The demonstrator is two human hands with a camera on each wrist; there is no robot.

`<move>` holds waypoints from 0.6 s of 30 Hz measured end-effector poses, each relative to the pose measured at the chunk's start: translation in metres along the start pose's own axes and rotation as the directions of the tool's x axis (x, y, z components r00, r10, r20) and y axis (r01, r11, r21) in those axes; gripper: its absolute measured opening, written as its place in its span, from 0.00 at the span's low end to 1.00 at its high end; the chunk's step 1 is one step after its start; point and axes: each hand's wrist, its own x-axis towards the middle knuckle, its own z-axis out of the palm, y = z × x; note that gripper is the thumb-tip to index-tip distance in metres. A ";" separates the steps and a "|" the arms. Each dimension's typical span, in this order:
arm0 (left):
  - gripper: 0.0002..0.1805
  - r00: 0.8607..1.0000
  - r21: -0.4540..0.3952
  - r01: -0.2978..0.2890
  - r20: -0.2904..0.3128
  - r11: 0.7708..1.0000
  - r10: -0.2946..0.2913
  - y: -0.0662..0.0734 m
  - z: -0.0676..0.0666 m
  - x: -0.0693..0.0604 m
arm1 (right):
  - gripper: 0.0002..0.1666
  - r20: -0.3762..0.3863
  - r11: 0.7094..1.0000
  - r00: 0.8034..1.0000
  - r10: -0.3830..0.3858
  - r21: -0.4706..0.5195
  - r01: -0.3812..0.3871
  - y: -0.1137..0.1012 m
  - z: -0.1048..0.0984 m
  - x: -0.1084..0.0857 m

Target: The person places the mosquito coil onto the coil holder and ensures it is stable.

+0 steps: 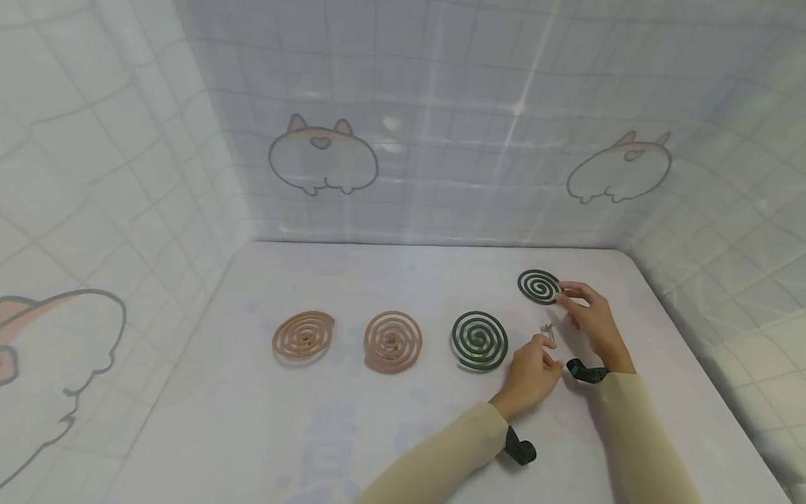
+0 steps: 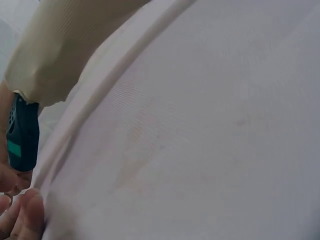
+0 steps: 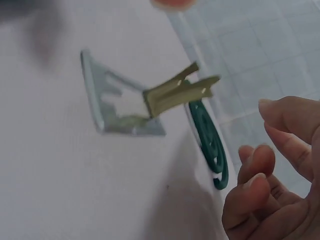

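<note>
Several mosquito coils are in the head view. A dark green coil (image 1: 538,287) lies at the back right, and another green coil (image 1: 480,341) is nearer. My right hand (image 1: 592,318) hovers at the back coil's edge. In the right wrist view a gap separates the right fingers (image 3: 257,192) from that coil (image 3: 214,150), and they hold nothing. A small metal stand (image 3: 95,95) with an upright brass-coloured tab appears to rest on the table. Close beside the stand is my left hand (image 1: 532,371), fingers loosely bent. No left-hand contact with the stand shows in the right wrist view.
Two brown mosquito coils (image 1: 303,334) lie toward the left and middle of the white table (image 1: 252,434). Walls of pale tiled-pattern sheet (image 1: 441,105) rise behind the table and at both sides.
</note>
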 end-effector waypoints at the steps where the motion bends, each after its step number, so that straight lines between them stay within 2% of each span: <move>1: 0.15 1.000 0.004 0.004 -0.004 1.000 -0.004 -0.002 0.001 0.000 | 0.33 0.009 1.000 1.000 0.008 0.001 -0.008 0.001 0.001 0.002; 4: 0.16 1.000 0.034 0.012 -0.022 0.999 -0.011 -0.005 0.002 0.000 | 0.34 0.039 1.000 0.999 0.026 0.003 -0.026 0.006 0.003 0.005; 9: 0.19 0.999 0.063 0.012 -0.053 0.998 -0.009 -0.007 0.004 0.003 | 0.34 0.038 0.999 0.999 0.031 -0.007 -0.031 0.009 0.004 0.010; 13: 0.18 0.997 0.044 0.017 -0.077 0.999 -0.014 -0.005 0.005 0.005 | 0.35 0.032 0.999 0.999 0.044 -0.015 -0.044 0.007 0.004 0.015; 18: 0.19 0.991 0.005 0.019 -0.131 1.000 -0.018 -0.007 0.006 0.010 | 0.39 0.088 0.998 0.994 0.060 -0.010 -0.060 0.006 0.002 0.022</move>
